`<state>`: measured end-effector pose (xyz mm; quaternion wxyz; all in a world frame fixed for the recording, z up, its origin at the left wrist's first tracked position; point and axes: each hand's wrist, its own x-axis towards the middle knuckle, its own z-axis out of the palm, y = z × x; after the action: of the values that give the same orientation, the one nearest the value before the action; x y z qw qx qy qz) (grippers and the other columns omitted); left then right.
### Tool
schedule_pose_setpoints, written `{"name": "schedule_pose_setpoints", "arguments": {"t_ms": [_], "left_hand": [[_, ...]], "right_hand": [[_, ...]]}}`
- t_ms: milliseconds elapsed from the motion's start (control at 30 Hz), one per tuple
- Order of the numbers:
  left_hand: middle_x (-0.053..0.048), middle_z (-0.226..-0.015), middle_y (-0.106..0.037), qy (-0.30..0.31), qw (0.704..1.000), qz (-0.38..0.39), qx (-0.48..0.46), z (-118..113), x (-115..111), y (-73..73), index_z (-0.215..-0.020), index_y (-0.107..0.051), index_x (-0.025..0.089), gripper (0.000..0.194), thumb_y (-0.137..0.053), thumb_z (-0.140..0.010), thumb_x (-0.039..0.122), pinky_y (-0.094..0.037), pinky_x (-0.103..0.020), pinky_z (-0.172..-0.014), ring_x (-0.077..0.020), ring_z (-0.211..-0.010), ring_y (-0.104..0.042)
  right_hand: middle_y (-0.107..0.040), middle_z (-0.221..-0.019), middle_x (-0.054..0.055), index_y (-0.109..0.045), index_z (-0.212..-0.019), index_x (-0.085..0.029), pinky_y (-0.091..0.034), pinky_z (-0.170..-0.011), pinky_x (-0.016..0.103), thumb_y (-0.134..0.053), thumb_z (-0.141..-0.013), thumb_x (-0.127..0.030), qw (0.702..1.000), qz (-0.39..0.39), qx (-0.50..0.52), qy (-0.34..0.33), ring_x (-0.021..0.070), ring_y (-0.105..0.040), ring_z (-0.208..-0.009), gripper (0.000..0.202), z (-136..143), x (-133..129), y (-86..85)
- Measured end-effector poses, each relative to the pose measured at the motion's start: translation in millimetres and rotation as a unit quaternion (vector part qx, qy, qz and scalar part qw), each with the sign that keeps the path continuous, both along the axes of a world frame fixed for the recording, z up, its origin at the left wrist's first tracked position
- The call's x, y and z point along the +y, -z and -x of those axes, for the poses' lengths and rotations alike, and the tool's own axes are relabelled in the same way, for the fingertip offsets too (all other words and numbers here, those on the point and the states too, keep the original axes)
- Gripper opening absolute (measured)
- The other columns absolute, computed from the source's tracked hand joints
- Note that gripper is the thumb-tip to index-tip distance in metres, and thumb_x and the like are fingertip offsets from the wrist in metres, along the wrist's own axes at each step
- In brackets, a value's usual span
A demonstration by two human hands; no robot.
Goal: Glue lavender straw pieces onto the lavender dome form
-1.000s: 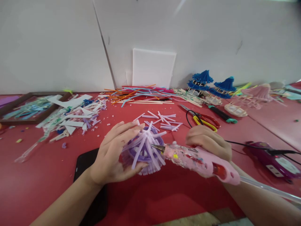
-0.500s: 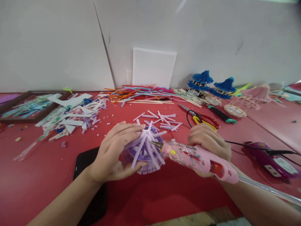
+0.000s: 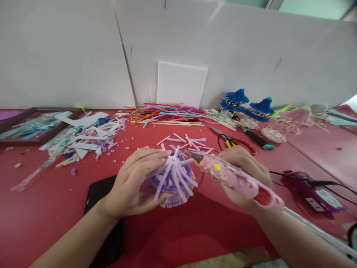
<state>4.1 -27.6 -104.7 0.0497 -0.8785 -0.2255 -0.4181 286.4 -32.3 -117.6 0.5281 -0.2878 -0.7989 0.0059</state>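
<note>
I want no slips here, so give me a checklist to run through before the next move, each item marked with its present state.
1. Left hand steadies the purple model: ok, fingers at its side.
2. Right hand grips the pink glue gun: ok.
3. Nozzle apart from the left fingers: ok, a gap shows.
4. Nozzle hot: cannot tell.
5. Loose lilac strips nearby: ok, beyond the model.
6. Table free of scraps: not ok, a scrap pile lies at left.

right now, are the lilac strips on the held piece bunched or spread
Spread: the lilac strips fan out from one peak, most lower ends apart.
</note>
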Motion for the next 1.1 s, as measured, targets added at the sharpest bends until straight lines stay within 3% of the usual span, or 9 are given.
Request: {"name": "schedule_pose_setpoints", "arguments": {"t_ms": [133,300,567,1100], "left_hand": [[-0.020,-0.114,-0.071,-0.006,1.000,0.007,-0.011,0.6,0.5,1.7,-0.125,-0.050,0.014,0.058,-0.074,-0.079,0.039,-0.055,-0.047,-0.095,-0.0317,-0.111,-0.065],[-0.020,-0.113,-0.071,-0.007,1.000,0.018,-0.015,0.7,-0.1,3.8,-0.126,-0.049,0.016,0.058,-0.072,-0.080,0.043,-0.056,-0.047,-0.094,-0.0320,-0.110,-0.066],[-0.021,-0.112,-0.070,-0.013,1.000,0.015,-0.009,1.5,-0.6,3.1,-0.119,-0.051,0.011,0.054,-0.073,-0.080,0.039,-0.054,-0.042,-0.095,-0.0303,-0.110,-0.065],[-0.021,-0.114,-0.069,-0.003,1.000,0.023,-0.012,2.1,-0.2,4.1,-0.122,-0.050,0.011,0.056,-0.075,-0.079,0.038,-0.056,-0.044,-0.093,-0.0313,-0.111,-0.063]], "right_hand": [[-0.065,-0.085,0.008,-0.062,-0.099,-0.017,-0.051,-0.066,0.038,-0.056,-0.087,-0.027,0.998,0.001,-0.002,-0.056,0.0230,-0.064,-0.077,0.016,-11.2,-6.4,-9.3],[-0.066,-0.080,0.009,-0.060,-0.096,-0.017,-0.053,-0.068,0.038,-0.048,-0.096,-0.036,0.997,0.014,-0.079,-0.018,0.0225,-0.065,-0.076,0.023,-23.2,-20.4,-10.8],[-0.067,-0.078,0.009,-0.058,-0.093,-0.016,-0.055,-0.069,0.034,-0.041,-0.099,-0.017,0.990,-0.017,-0.140,0.002,0.0195,-0.065,-0.077,0.017,-23.2,-23.0,-10.3],[-0.061,-0.071,0.005,-0.054,-0.083,-0.018,-0.052,-0.067,0.033,-0.041,-0.097,-0.013,0.986,-0.047,-0.156,0.031,0.0179,-0.059,-0.071,0.019,-20.6,-25.3,-11.4]]}}
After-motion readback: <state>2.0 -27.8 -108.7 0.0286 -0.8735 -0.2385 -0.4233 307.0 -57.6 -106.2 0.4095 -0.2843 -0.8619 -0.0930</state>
